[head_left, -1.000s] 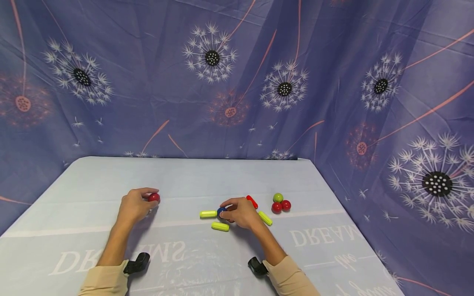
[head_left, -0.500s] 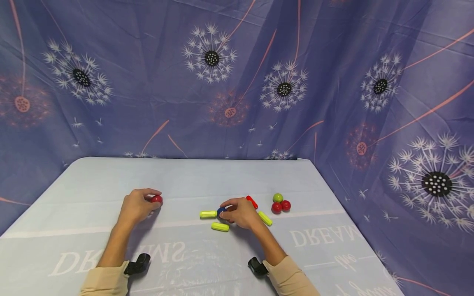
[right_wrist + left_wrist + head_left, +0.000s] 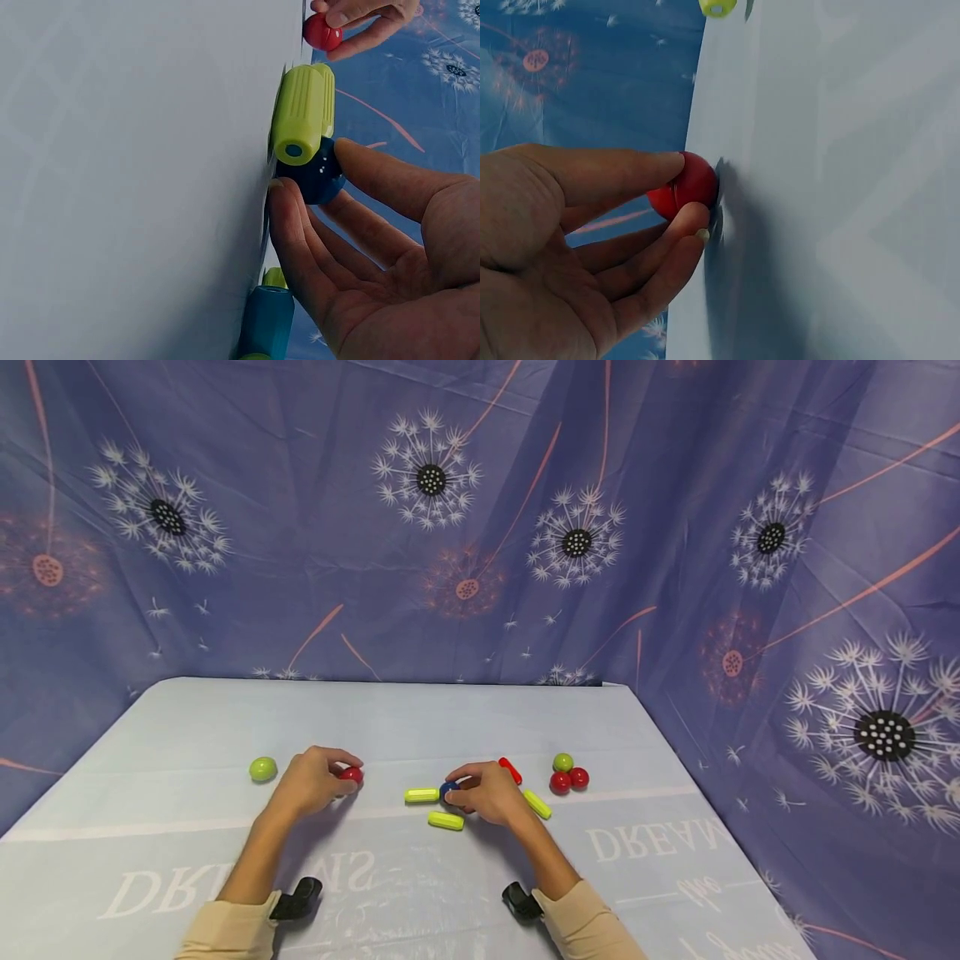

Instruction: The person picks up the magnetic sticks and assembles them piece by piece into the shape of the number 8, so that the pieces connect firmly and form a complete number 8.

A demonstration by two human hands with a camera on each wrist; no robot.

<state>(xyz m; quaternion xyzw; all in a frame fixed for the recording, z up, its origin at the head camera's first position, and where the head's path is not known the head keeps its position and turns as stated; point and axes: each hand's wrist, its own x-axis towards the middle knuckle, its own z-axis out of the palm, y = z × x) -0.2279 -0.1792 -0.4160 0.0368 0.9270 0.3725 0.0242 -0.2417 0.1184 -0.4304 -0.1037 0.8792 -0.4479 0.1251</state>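
My left hand (image 3: 309, 783) pinches a glossy red ball (image 3: 694, 187) between thumb and fingers, just over or on the white table; I cannot tell whether it touches. To its right, my right hand (image 3: 489, 792) holds a dark blue ball (image 3: 315, 174) with thumb and fingertips. The blue ball sits at the end of a ribbed yellow-green stick (image 3: 422, 795). A second yellow-green stick (image 3: 446, 820) lies nearer the front. In the right wrist view, a teal stick with green ends (image 3: 268, 319) shows below my right hand; the head view hides it.
A red stick (image 3: 511, 770) and a yellow-green stick (image 3: 537, 803) lie beside my right hand. Farther right, a green ball (image 3: 562, 762) clusters with two red balls (image 3: 560, 782). Another green ball (image 3: 262, 769) rests at the left. A patterned curtain (image 3: 337, 527) hangs behind the table (image 3: 420, 710).
My left hand has carried the red ball to the right, toward the sticks. The green ball behind it has come into view. My right hand stays in place on the blue ball.
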